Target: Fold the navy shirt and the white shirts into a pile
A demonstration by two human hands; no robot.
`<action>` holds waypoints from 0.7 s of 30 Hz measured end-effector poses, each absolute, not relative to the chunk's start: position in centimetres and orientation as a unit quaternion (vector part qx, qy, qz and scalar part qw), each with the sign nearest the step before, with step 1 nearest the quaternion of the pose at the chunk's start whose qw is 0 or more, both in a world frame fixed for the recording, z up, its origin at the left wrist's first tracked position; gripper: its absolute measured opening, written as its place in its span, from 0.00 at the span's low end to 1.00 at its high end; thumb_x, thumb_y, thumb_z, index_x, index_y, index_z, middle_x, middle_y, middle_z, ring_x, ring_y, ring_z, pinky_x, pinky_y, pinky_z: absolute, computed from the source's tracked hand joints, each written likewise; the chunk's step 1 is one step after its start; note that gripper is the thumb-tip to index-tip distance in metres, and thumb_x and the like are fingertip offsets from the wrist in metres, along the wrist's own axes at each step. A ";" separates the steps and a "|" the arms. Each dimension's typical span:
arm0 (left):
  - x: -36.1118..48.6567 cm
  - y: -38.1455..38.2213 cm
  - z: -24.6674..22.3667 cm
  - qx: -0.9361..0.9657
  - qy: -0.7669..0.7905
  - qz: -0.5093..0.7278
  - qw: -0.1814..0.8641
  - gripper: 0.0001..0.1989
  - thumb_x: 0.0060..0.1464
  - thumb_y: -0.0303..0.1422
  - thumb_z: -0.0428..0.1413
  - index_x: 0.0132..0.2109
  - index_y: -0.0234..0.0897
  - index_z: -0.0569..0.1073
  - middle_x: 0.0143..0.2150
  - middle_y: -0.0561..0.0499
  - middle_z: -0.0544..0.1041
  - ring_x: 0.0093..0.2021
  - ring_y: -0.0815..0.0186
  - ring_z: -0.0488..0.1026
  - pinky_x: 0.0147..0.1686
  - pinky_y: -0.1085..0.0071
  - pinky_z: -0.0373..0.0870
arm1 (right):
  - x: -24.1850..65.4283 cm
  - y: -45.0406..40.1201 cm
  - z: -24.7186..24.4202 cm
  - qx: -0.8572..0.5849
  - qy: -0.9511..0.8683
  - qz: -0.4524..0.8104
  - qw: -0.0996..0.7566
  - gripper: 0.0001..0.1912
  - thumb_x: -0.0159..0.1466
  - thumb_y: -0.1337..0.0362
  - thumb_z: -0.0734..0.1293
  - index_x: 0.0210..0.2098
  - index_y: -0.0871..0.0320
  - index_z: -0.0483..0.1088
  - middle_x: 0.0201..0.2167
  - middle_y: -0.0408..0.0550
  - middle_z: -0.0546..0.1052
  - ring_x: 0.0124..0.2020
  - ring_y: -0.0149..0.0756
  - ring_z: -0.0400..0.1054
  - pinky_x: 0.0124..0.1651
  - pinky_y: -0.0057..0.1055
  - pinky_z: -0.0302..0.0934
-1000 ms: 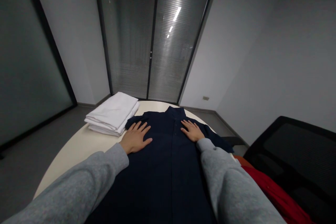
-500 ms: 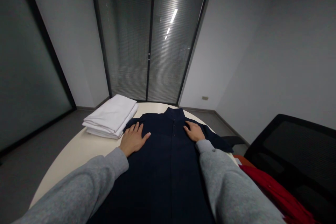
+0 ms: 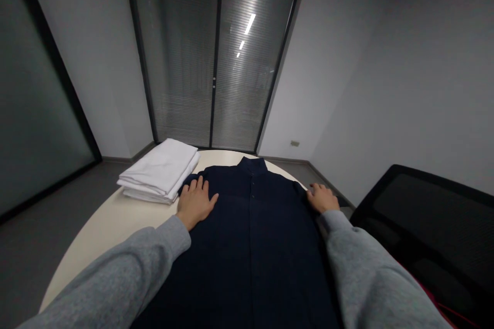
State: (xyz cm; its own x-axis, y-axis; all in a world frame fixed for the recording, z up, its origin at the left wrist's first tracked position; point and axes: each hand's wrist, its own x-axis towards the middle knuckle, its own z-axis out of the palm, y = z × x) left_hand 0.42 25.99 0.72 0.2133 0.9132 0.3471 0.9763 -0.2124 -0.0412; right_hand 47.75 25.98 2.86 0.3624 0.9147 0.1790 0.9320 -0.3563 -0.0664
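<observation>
1 navy shirt (image 3: 227,247), flat on 1 round table (image 3: 104,226), collar (image 3: 252,165) at far end; min. 2 buttons (image 3: 253,196) visible, lower ones lost in dark cloth; hem cut off at bottom. 2 hands: L hand (image 3: 196,204) palm down on shirt near its sleeve, fingers spread, nothing gripped; R hand (image 3: 322,198) at opp. shoulder edge, fingers bent & close together, can't tell if pinching fabric. Sleeve there mostly hidden. 1 stack of folded white cloth (image 3: 160,167), just beside shirt, no. of layers unclear. 1 black chair (image 3: 432,211), cut off at R edge. Red cloth (image 3: 431,295) mostly hidden behind R gray sleeve (image 3: 366,267).
</observation>
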 end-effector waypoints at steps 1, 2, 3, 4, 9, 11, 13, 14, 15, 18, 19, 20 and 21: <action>0.5 25.9 0.8 -0.778 -0.599 -0.132 0.136 0.34 0.70 0.50 0.43 0.67 0.28 0.71 0.72 0.31 0.65 0.66 0.40 0.64 0.56 0.49 0.62 | 49.0 25.4 2.7 -0.834 -0.546 -0.042 0.069 0.22 0.75 0.54 0.63 0.63 0.58 0.68 0.63 0.61 0.71 0.61 0.54 0.68 0.60 0.56 0.64; 0.5 25.9 0.8 -0.787 -0.586 -0.136 0.140 0.31 0.71 0.49 0.43 0.65 0.30 0.73 0.71 0.32 0.67 0.66 0.41 0.64 0.56 0.49 0.62 | 50.1 25.0 2.4 -0.842 -0.536 -0.026 0.060 0.22 0.74 0.54 0.65 0.62 0.58 0.68 0.62 0.58 0.71 0.59 0.51 0.69 0.59 0.55 0.66; 0.6 25.9 0.7 -0.794 -0.576 -0.137 0.137 0.29 0.71 0.47 0.44 0.64 0.31 0.74 0.70 0.33 0.69 0.65 0.41 0.65 0.56 0.49 0.62 | 50.9 24.7 2.0 -0.846 -0.531 -0.008 0.053 0.21 0.73 0.54 0.67 0.61 0.57 0.69 0.61 0.55 0.73 0.57 0.48 0.71 0.58 0.52 0.68; 0.6 25.9 0.6 -0.799 -0.571 -0.137 0.132 0.28 0.71 0.46 0.44 0.63 0.32 0.75 0.68 0.34 0.71 0.64 0.42 0.66 0.56 0.49 0.62 | 51.5 24.5 1.6 -0.847 -0.529 0.010 0.047 0.20 0.72 0.55 0.69 0.60 0.57 0.70 0.59 0.53 0.74 0.55 0.45 0.73 0.57 0.49 0.70; 0.3 26.2 0.1 -0.801 -0.570 -0.132 0.128 0.27 0.72 0.45 0.44 0.62 0.32 0.75 0.65 0.35 0.75 0.61 0.42 0.69 0.53 0.50 0.64 | 52.8 24.5 0.7 -0.854 -0.516 0.069 0.031 0.17 0.73 0.55 0.69 0.56 0.57 0.72 0.55 0.52 0.76 0.50 0.41 0.75 0.52 0.45 0.73; 0.3 26.2 0.0 -0.802 -0.567 -0.132 0.135 0.27 0.72 0.45 0.44 0.62 0.32 0.76 0.65 0.36 0.75 0.60 0.43 0.69 0.52 0.50 0.65 | 53.0 24.4 1.0 -0.862 -0.500 0.072 0.025 0.17 0.73 0.55 0.68 0.56 0.57 0.72 0.55 0.52 0.76 0.51 0.42 0.74 0.53 0.45 0.73; 0.3 26.2 0.1 -0.804 -0.564 -0.133 0.137 0.26 0.72 0.45 0.44 0.62 0.32 0.75 0.64 0.36 0.75 0.60 0.43 0.69 0.52 0.50 0.65 | 53.2 24.3 1.6 -0.873 -0.483 0.065 0.021 0.18 0.73 0.54 0.68 0.57 0.57 0.72 0.56 0.52 0.76 0.52 0.42 0.74 0.54 0.46 0.72; 0.3 26.1 0.1 -0.804 -0.563 -0.133 0.135 0.26 0.72 0.44 0.44 0.62 0.32 0.75 0.64 0.37 0.75 0.60 0.43 0.69 0.52 0.50 0.65 | 53.2 24.3 2.1 -0.877 -0.477 0.060 0.019 0.18 0.73 0.54 0.68 0.57 0.57 0.72 0.56 0.53 0.75 0.52 0.43 0.74 0.55 0.46 0.72; 0.3 26.1 0.1 -0.805 -0.563 -0.133 0.132 0.26 0.72 0.44 0.44 0.62 0.33 0.75 0.65 0.37 0.75 0.60 0.43 0.69 0.52 0.50 0.65 | 53.2 24.4 2.8 -0.878 -0.474 0.056 0.019 0.18 0.73 0.54 0.68 0.57 0.57 0.72 0.57 0.53 0.75 0.52 0.43 0.74 0.55 0.47 0.72; 0.4 26.2 0.2 -0.807 -0.563 -0.130 0.123 0.25 0.72 0.44 0.45 0.62 0.33 0.75 0.65 0.37 0.74 0.61 0.44 0.68 0.54 0.50 0.65 | 52.8 25.3 5.4 -0.868 -0.494 0.048 0.030 0.18 0.72 0.55 0.69 0.56 0.58 0.72 0.56 0.52 0.76 0.52 0.43 0.74 0.55 0.47 0.71; 0.4 26.2 0.1 -0.807 -0.564 -0.128 0.120 0.25 0.72 0.44 0.45 0.62 0.34 0.75 0.66 0.37 0.74 0.62 0.44 0.68 0.54 0.50 0.65 | 52.4 25.7 6.4 -0.861 -0.506 0.045 0.039 0.17 0.72 0.55 0.69 0.56 0.58 0.72 0.55 0.52 0.76 0.52 0.43 0.74 0.55 0.47 0.72; 0.4 26.3 0.1 -0.807 -0.565 -0.125 0.118 0.26 0.71 0.44 0.44 0.62 0.34 0.75 0.66 0.37 0.74 0.62 0.44 0.68 0.54 0.50 0.65 | 51.7 26.3 7.4 -0.852 -0.520 0.040 0.051 0.17 0.72 0.55 0.69 0.56 0.58 0.72 0.55 0.52 0.76 0.52 0.43 0.74 0.55 0.47 0.71; 0.4 26.3 0.1 -0.806 -0.567 -0.123 0.115 0.26 0.71 0.44 0.44 0.63 0.34 0.75 0.66 0.37 0.73 0.62 0.44 0.67 0.55 0.50 0.64 | 50.8 26.8 8.4 -0.840 -0.537 0.034 0.066 0.18 0.72 0.56 0.69 0.57 0.58 0.72 0.55 0.53 0.76 0.52 0.43 0.74 0.55 0.47 0.71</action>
State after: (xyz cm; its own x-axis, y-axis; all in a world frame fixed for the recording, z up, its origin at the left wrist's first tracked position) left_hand 0.37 26.32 0.06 0.3268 0.8861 0.3287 0.9426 -0.3309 -0.0451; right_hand 50.83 26.76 8.41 0.4212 0.9069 0.0134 0.8979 -0.4149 -0.1473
